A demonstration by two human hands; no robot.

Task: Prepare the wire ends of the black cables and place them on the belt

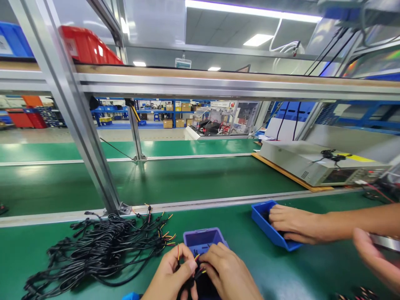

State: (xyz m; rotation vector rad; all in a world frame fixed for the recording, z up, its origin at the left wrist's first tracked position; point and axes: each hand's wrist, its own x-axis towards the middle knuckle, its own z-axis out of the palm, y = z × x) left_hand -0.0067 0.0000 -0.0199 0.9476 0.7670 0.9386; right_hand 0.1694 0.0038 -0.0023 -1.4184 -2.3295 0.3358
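At the bottom centre, my left hand (176, 271) pinches a black cable (186, 284) with thin red and yellow wire ends. Close beside it, my right hand (226, 268) has its fingers curled at the yellow-tipped wires, and its fingertips are partly hidden. Both hands are over the near part of a purple-blue bin (203, 231) with small dark pieces inside. To the left lies a tangled heap of black cables (103, 250) with red and yellow wire ends.
Another person's hand (293, 223) reaches into a blue bin (271, 229) at the right, and a second hand (375, 258) is near the right edge. A metal post (84, 133) rises behind the cables. A grey instrument (306, 162) stands at the back right.
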